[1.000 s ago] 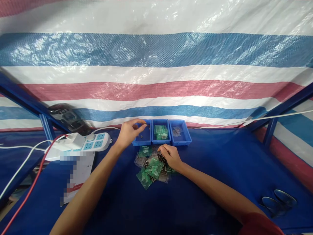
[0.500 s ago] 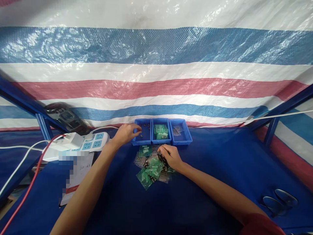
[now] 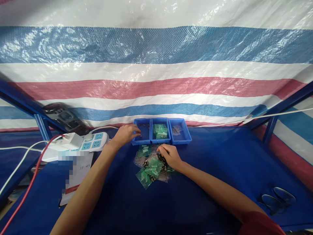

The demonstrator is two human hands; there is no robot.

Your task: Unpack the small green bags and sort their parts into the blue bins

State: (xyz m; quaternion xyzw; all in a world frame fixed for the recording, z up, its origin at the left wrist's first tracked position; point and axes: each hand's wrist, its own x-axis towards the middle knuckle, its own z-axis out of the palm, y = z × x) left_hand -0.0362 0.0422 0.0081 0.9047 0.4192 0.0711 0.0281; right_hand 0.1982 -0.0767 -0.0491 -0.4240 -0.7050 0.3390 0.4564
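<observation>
Three blue bins (image 3: pixel 160 141): L hand (image 3: pixel 125 134) over leftmost w/ small parts (image 3: pixel 148 126), R hand (image 3: pixel 172 156) at piled plastic sachets (image 3: pixel 154 168); hands apart, grips unclear.

Smooth dark-blue tabletop (image 3: pixel 217 156); three lighter-blue rectangular plastic bins (image 3: pixel 160 141) at far edge. Flat plastic bags (image 3: pixel 144 178): some translucent green, some clear. Woven plastic sheet (image 3: pixel 156 88): white/blue/red horizontal stripes. White oblong power strip (image 3: pixel 105 141), pale-blue socket panels (image 3: pixel 97 144).
</observation>
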